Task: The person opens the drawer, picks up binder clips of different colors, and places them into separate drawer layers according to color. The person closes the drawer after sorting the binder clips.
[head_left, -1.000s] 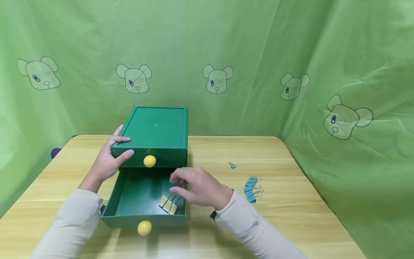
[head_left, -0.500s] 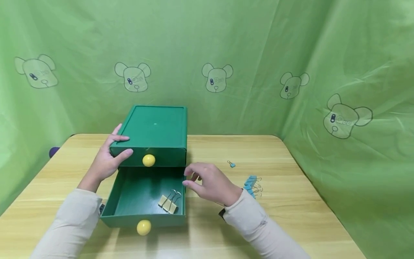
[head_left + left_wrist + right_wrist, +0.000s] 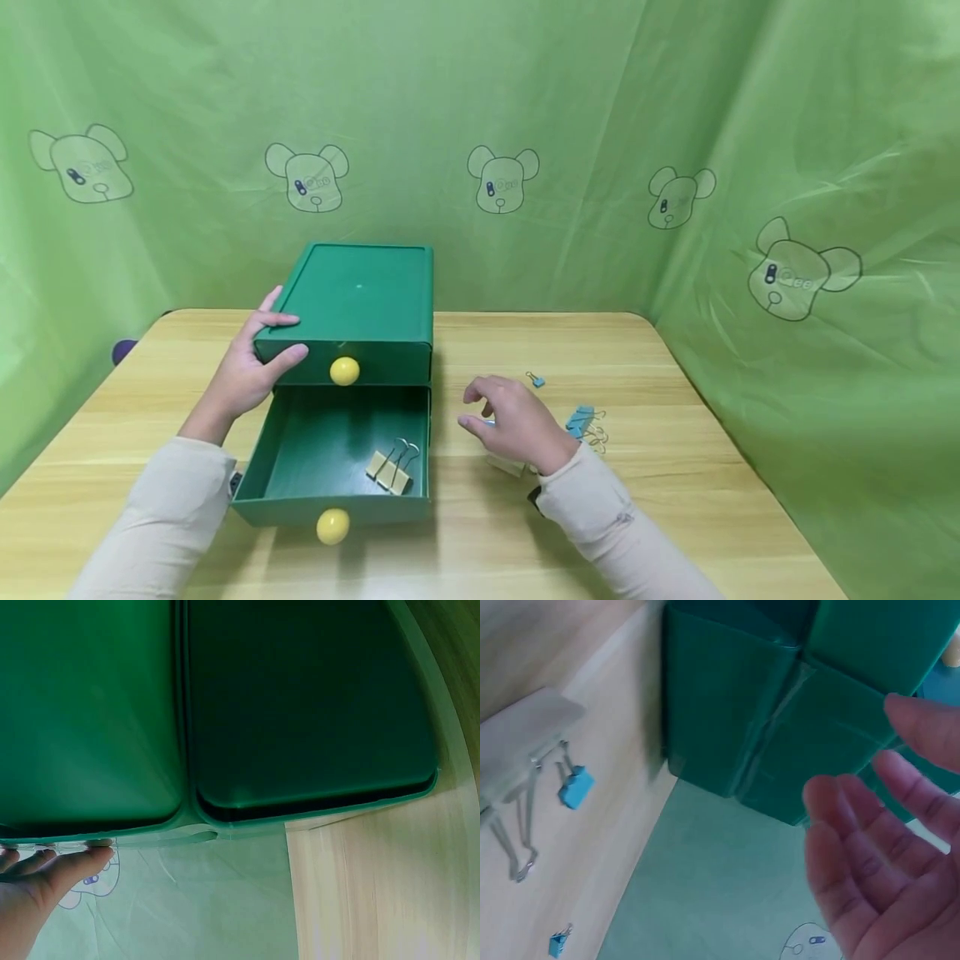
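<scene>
A green two-tier drawer box [image 3: 360, 292] stands on the table, its lower drawer [image 3: 375, 511] pulled out. My left hand [image 3: 243, 367] grips the upper left corner, thumb on the front face and fingers over the top and side. Pale yellow binder clips [image 3: 389, 472] lie in the right part of that drawer, wire handles up. Right of the box, my right hand [image 3: 517, 423] hovers with loosely bent fingers; nothing is between them in the right wrist view. Under it lies a pale binder clip [image 3: 506, 465], partly hidden by the hand. A small blue binder clip [image 3: 576, 787] lies nearby.
Larger blue binder clips [image 3: 581, 421] lie to the right, partly behind the right wrist. Farther back is a tiny blue binder clip [image 3: 536, 380]. Yellow round knobs [image 3: 344, 371] stick out from both drawers. Green curtains [image 3: 570, 167] enclose the wooden table [image 3: 637, 517].
My right hand has moved right, from over the lower drawer to above the clips on the table. The left hand keeps its hold on the box corner. The pale clips in the drawer have stayed.
</scene>
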`<state>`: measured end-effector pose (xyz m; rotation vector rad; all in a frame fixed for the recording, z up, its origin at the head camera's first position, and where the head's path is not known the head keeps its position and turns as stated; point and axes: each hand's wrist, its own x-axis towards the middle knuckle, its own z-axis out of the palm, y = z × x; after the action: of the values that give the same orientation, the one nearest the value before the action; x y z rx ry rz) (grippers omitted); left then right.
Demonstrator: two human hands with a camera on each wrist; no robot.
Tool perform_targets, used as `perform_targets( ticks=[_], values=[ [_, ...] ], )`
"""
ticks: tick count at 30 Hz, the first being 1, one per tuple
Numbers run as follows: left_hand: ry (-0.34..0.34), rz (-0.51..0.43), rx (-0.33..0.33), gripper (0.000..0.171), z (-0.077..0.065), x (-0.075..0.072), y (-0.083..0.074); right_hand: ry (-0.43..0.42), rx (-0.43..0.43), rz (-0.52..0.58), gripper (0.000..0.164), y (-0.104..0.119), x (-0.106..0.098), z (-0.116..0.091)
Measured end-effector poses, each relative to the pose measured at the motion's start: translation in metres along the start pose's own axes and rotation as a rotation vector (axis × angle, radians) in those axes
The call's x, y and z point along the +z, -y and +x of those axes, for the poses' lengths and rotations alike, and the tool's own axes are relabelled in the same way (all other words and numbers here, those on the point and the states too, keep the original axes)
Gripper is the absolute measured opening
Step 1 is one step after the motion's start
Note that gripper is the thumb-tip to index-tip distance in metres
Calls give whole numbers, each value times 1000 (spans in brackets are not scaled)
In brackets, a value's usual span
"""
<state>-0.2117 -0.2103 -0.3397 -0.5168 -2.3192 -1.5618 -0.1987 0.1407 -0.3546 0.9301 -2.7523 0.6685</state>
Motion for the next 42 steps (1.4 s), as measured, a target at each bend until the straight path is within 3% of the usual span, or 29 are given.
perform_targets(
  ticks=[31, 42],
  values=[
    [3, -3, 0, 34, 0, 0, 2, 220, 241, -81, 29, -43, 27, -24],
    [-3, 2, -5, 35, -1, 0, 0, 303, 235, -93, 41, -50, 34, -28]
  ],
)
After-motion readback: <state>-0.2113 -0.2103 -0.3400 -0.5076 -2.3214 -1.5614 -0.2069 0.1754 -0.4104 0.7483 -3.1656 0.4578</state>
